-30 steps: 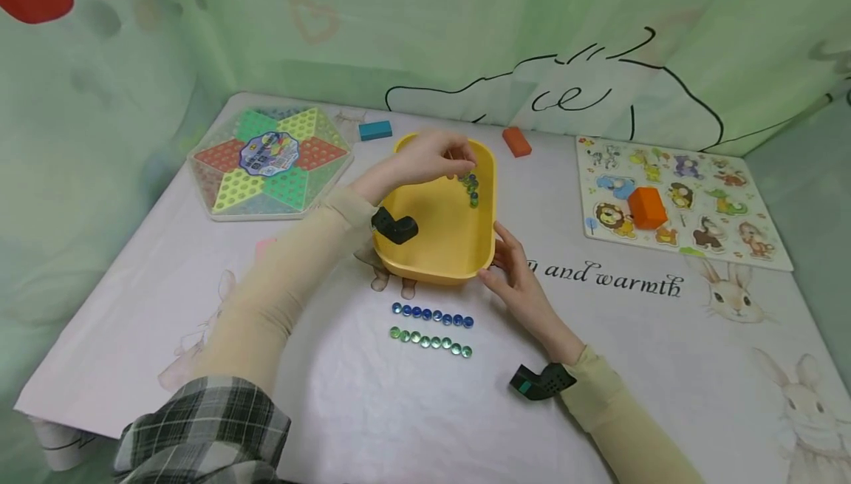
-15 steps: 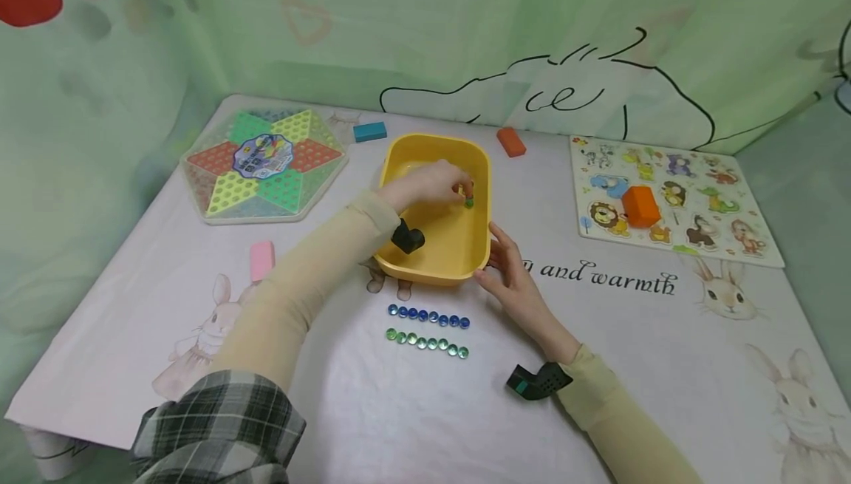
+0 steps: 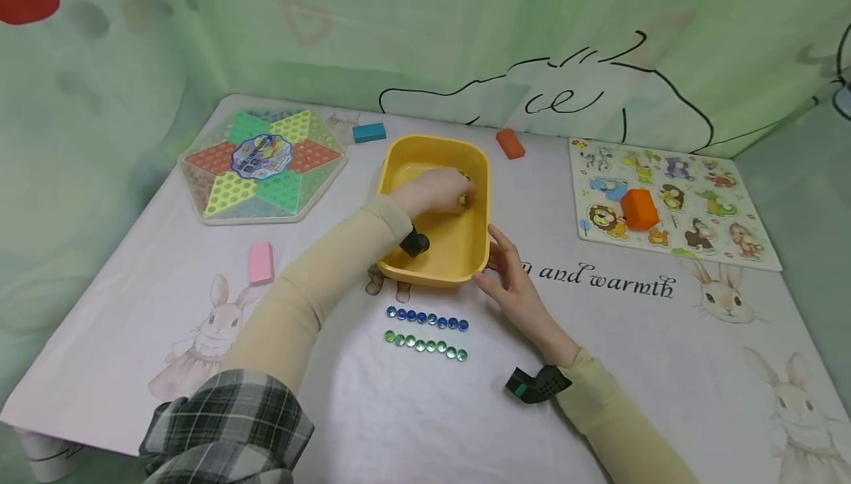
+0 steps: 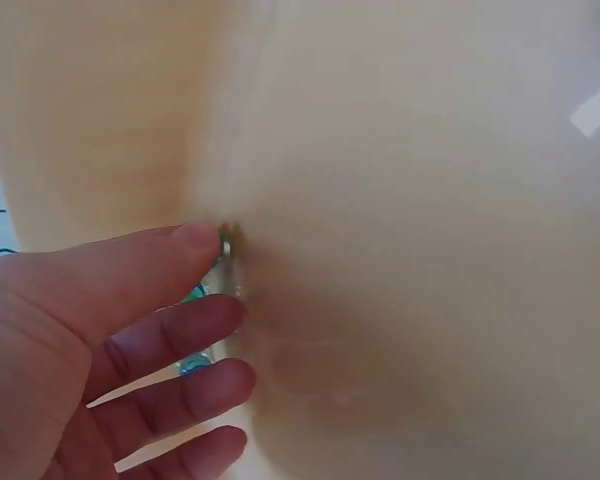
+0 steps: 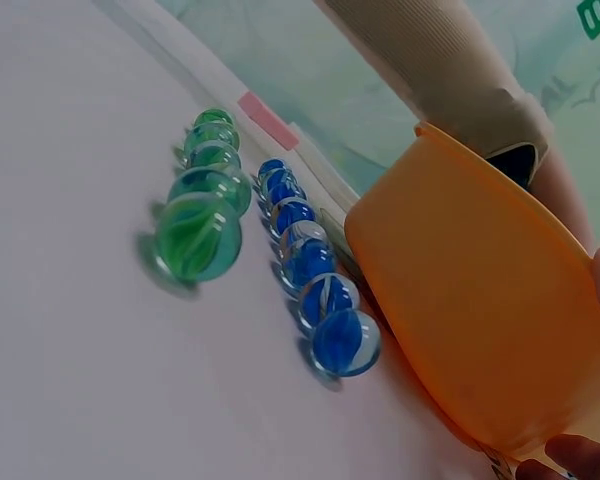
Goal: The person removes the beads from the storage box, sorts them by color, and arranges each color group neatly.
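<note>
We are reaching our left hand into the yellow tub, fingers curling on a marble there; our right hand, fingers relaxed, is touching the tub's near right corner.

A table is covered with a rabbit-print cloth; a yellow tub, marble rows, game board, puzzle and blocks are laid on it.
</note>
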The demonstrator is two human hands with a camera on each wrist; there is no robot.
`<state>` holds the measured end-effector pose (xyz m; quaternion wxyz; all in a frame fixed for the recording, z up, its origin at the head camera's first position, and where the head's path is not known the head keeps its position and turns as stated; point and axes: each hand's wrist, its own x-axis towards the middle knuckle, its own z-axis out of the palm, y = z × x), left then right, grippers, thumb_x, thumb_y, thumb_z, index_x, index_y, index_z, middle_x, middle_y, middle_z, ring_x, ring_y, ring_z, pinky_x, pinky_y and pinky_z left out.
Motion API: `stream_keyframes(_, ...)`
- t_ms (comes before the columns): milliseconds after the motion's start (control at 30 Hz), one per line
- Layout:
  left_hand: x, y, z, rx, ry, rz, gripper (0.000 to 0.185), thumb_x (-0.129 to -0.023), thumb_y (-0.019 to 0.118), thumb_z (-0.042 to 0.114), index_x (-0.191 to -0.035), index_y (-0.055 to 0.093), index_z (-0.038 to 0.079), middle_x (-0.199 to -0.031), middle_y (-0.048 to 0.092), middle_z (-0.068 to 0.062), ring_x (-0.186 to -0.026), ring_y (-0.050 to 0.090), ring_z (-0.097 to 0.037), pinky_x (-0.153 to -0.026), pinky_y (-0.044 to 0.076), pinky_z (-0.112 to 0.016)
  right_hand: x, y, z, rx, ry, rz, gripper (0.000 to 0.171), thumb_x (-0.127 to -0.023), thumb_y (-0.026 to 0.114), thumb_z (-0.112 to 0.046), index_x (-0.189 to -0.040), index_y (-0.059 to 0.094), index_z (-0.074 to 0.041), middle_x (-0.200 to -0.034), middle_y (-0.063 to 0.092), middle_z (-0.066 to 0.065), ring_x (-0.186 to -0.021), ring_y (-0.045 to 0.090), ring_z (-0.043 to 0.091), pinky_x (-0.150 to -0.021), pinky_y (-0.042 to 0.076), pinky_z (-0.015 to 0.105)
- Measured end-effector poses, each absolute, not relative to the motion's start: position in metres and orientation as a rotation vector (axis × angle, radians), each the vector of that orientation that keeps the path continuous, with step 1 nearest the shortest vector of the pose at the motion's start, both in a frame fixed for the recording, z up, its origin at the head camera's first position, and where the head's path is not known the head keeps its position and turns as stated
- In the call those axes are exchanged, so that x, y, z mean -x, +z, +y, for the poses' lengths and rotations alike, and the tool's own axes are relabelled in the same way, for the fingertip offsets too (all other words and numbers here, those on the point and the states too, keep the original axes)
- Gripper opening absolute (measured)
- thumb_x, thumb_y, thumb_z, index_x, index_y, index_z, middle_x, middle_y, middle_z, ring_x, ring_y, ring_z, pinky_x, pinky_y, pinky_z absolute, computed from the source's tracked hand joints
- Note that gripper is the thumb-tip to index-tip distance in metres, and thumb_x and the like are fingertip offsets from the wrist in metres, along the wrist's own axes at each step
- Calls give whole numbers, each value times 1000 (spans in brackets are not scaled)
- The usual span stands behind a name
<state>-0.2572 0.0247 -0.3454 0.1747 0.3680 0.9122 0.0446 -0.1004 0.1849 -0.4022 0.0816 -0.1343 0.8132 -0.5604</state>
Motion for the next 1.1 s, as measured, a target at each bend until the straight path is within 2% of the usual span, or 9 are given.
stream_keyframes(200,256,-348,21,-1037,125,2605,21,-88,63,22,-108,62,15,-112,60,-1,-103,52,-16,-91,42,-30,100,-403,184,402,-1670,2423,72,-92,54,-16,-147,11,-32,-144,34,17,-127,39,35,-107,18,58)
stream_keyframes(367,254,-338,15,-962,220,2619,18,-88,61,18,-106,63,14,-110,61,-2,-95,52,-16,-86,44,-29,100,-404,184,409,-1672,2426,72,-92,54,-14,-147,12,-32,-143,35,17,-127,40,35,-107,18,58)
stream_keyframes(700,241,-313,-10,-828,350,2692,19,-89,60,28,-104,64,16,-102,62,-1,-88,54,-16,-75,46,-30,100,-404,184,385,-1686,2419,72,-92,54,-15,-147,11,-31,-144,33,17,-126,39,34,-107,22,56)
stream_keyframes(933,218,-303,-30,-825,505,2722,19,-89,60,29,-102,63,15,-89,60,-1,-79,51,-15,-67,41,-26,100,-404,184,363,-1682,2410,72,-93,54,-17,-147,11,-33,-145,32,17,-127,38,34,-107,23,56)
stream_keyframes(1100,195,-302,-45,-837,636,2771,22,-88,62,31,-102,63,13,-87,61,-1,-78,51,-15,-68,42,-25,101,-403,184,364,-1687,2408,72,-93,54,-16,-147,10,-33,-145,31,17,-128,37,34,-106,22,56)
